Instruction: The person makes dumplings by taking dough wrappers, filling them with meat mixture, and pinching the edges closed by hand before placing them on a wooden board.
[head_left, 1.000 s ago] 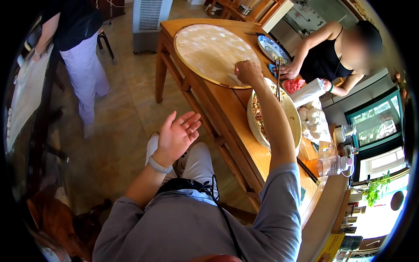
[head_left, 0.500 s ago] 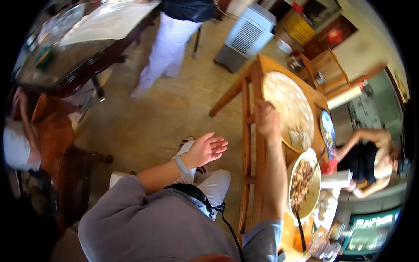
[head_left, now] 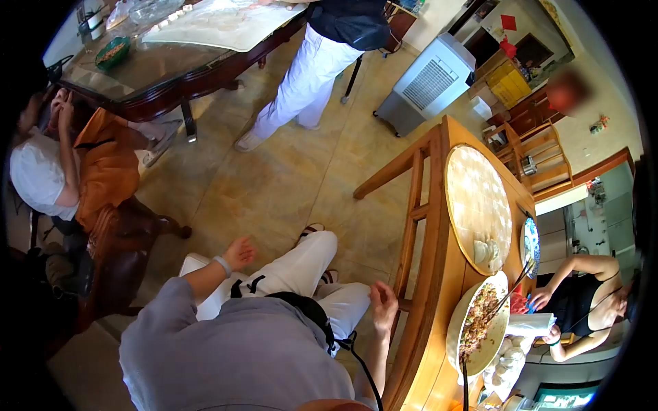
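My left hand (head_left: pixel 240 253), a pale band at its wrist, hovers beside my left thigh, fingers loosely bent and nothing in them. Near the wooden table's edge is my right hand (head_left: pixel 384 305), fingers slightly curled and apart, empty. On the wooden table (head_left: pixel 428 301) lies a round floured board (head_left: pixel 476 198) with a few small pale dough pieces (head_left: pixel 486 251) at its near end. Beside it stands a large cream bowl (head_left: pixel 452 339) of chopped filling (head_left: pixel 480 318), with dark chopsticks (head_left: pixel 510 294) across it.
A person in black (head_left: pixel 582 294) is at the wooden table's right, by a blue-patterned plate (head_left: pixel 530 246) and a plastic bag (head_left: pixel 507 363). Another person (head_left: pixel 301 75) stands at the dark table (head_left: pixel 151 89); someone sits at left (head_left: pixel 44 171). An air cooler (head_left: pixel 428 82) stands ahead.
My right hand has drawn back from the round board to the table's near side. My left hand has moved left and down. The view has swung left, bringing in the dark table and seated person.
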